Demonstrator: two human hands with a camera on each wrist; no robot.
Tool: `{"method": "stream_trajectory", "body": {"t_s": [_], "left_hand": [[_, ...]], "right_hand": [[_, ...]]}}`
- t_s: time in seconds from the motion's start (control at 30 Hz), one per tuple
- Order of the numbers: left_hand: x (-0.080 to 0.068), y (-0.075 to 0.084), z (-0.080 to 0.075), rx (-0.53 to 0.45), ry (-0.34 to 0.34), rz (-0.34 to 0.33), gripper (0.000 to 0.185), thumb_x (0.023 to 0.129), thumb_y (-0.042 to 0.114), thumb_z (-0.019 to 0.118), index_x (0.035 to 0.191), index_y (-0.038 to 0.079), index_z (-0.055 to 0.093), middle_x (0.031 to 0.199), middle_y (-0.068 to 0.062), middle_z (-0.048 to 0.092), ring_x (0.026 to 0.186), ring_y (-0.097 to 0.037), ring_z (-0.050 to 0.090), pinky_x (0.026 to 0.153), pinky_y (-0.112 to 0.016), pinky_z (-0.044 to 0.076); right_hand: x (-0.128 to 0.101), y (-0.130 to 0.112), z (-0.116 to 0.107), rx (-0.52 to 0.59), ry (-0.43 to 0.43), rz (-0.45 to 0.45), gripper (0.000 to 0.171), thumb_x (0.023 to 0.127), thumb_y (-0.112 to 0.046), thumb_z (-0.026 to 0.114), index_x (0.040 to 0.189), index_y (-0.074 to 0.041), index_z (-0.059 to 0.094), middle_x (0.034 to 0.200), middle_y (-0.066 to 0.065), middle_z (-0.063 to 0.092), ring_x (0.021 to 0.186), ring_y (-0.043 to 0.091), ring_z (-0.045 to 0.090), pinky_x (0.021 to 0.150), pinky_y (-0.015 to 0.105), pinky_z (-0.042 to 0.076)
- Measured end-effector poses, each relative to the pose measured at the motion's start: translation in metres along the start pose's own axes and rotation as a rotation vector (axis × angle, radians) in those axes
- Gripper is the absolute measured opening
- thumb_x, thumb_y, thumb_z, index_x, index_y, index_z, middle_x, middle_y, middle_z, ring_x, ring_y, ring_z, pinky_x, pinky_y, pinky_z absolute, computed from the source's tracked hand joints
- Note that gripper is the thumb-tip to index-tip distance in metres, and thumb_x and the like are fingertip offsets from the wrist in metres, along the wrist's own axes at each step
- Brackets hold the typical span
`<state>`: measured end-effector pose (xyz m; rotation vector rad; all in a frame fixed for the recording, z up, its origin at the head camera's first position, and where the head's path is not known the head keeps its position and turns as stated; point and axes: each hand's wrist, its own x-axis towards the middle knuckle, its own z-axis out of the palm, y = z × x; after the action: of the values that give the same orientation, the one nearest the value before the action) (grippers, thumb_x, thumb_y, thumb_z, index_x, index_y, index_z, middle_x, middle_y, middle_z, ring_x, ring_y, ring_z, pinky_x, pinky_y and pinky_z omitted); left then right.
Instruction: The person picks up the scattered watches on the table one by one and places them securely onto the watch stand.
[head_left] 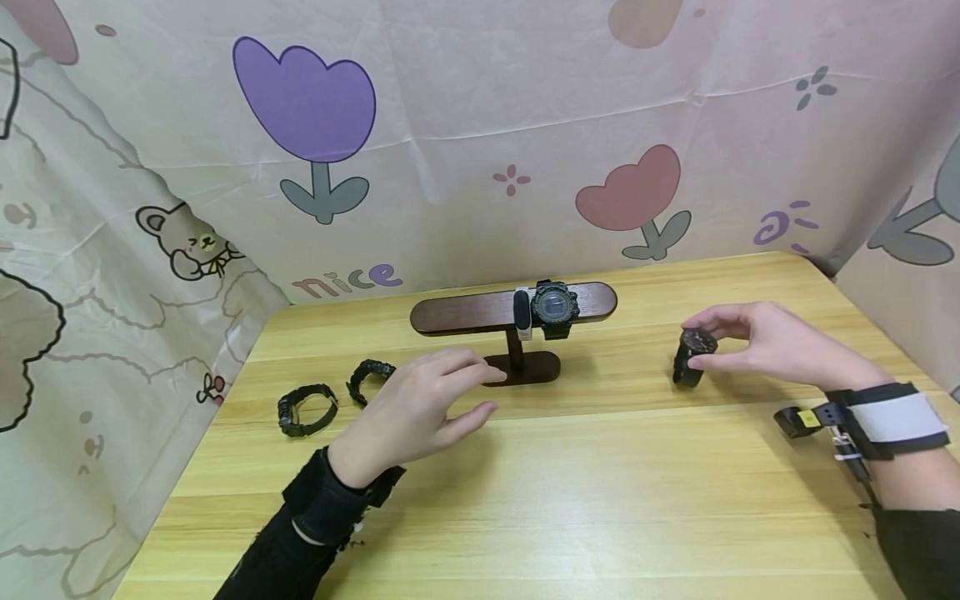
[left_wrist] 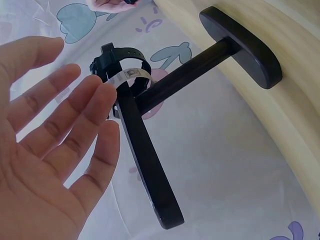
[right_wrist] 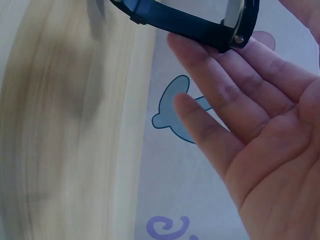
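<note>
My right hand [head_left: 780, 343] pinches a black watch [head_left: 684, 367] between thumb and fingers, at or just above the table on the right. The right wrist view shows its dark strap [right_wrist: 182, 24] at the fingertips. My left hand [head_left: 420, 408] hovers with relaxed fingers, holding nothing, in front of a dark wooden watch stand [head_left: 465, 313]. On the stand's bar, right of the middle, sit a slim band [head_left: 522, 308] with a black face and white strap, and a chunky black digital watch [head_left: 555, 305] beside it. In the left wrist view, the spread fingers [left_wrist: 82, 135] partly overlap the stand.
Two more black watches lie on the left of the table: one [head_left: 288, 415] in full sight, the other [head_left: 367, 375] partly behind my left hand. The wooden table [head_left: 600, 500] meets a printed cloth [head_left: 465, 100] at the back and left.
</note>
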<state>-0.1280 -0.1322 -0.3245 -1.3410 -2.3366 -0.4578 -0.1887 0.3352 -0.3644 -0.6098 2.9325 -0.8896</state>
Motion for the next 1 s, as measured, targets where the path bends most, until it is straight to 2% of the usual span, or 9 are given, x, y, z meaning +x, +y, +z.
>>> {"method": "stream_trajectory", "body": {"t_s": [0.23, 0.37, 0.5, 0.6, 0.67, 0.83, 1.0], "left_hand": [[0.000, -0.002, -0.004, 0.020, 0.027, -0.009, 0.026, 0.095, 0.018, 0.081, 0.119, 0.011, 0.077, 0.107, -0.002, 0.076, 0.089, -0.013, 0.072, 0.077, -0.025, 0.060], [-0.001, -0.005, -0.006, 0.025, 0.041, -0.022, 0.026, 0.094, 0.017, 0.081, 0.119, 0.012, 0.076, 0.108, -0.001, 0.076, 0.089, -0.013, 0.073, 0.076, -0.026, 0.061], [-0.002, -0.008, -0.009, 0.045, 0.060, -0.040, 0.027, 0.093, 0.015, 0.081, 0.119, 0.012, 0.076, 0.107, -0.002, 0.075, 0.084, -0.013, 0.070, 0.070, -0.025, 0.058], [-0.004, -0.011, -0.011, 0.056, 0.078, -0.057, 0.029, 0.092, 0.016, 0.082, 0.120, 0.010, 0.076, 0.107, -0.003, 0.075, 0.085, -0.015, 0.069, 0.070, -0.027, 0.059], [-0.004, -0.013, -0.013, 0.063, 0.091, -0.071, 0.030, 0.092, 0.016, 0.082, 0.121, 0.009, 0.076, 0.107, -0.004, 0.075, 0.088, -0.016, 0.070, 0.072, -0.029, 0.060], [-0.007, -0.018, -0.017, 0.067, 0.130, -0.125, 0.032, 0.092, 0.014, 0.083, 0.123, 0.008, 0.076, 0.110, -0.006, 0.075, 0.095, -0.020, 0.072, 0.077, -0.033, 0.061], [-0.008, -0.022, -0.020, 0.082, 0.168, -0.192, 0.035, 0.091, 0.011, 0.084, 0.125, 0.008, 0.075, 0.115, -0.009, 0.074, 0.096, -0.022, 0.071, 0.071, -0.034, 0.058]], "right_hand": [[0.000, -0.007, -0.001, -0.043, 0.095, -0.008, 0.053, 0.080, -0.035, 0.097, 0.126, -0.020, 0.077, 0.110, -0.004, 0.081, 0.103, -0.019, 0.058, 0.091, -0.006, 0.031], [0.000, -0.009, -0.001, -0.055, 0.122, -0.014, 0.053, 0.079, -0.034, 0.097, 0.126, -0.020, 0.078, 0.110, -0.004, 0.081, 0.102, -0.020, 0.057, 0.090, -0.003, 0.031], [0.000, -0.012, -0.002, -0.075, 0.139, -0.022, 0.052, 0.080, -0.034, 0.097, 0.126, -0.021, 0.078, 0.110, -0.004, 0.081, 0.103, -0.020, 0.056, 0.091, 0.004, 0.035], [0.000, -0.014, -0.002, -0.095, 0.152, -0.026, 0.052, 0.080, -0.035, 0.097, 0.127, -0.023, 0.078, 0.110, -0.004, 0.081, 0.104, -0.020, 0.054, 0.091, 0.010, 0.038], [-0.001, -0.016, -0.003, -0.101, 0.159, -0.030, 0.052, 0.080, -0.035, 0.097, 0.127, -0.023, 0.078, 0.112, -0.003, 0.081, 0.104, -0.020, 0.054, 0.091, 0.012, 0.038], [-0.001, -0.019, -0.004, -0.102, 0.178, -0.053, 0.053, 0.080, -0.033, 0.097, 0.128, -0.021, 0.077, 0.115, -0.001, 0.081, 0.105, -0.021, 0.053, 0.090, 0.007, 0.037], [-0.001, -0.021, -0.004, -0.109, 0.190, -0.077, 0.054, 0.080, -0.031, 0.097, 0.128, -0.022, 0.077, 0.115, 0.000, 0.081, 0.105, -0.023, 0.051, 0.090, 0.005, 0.037]]}}
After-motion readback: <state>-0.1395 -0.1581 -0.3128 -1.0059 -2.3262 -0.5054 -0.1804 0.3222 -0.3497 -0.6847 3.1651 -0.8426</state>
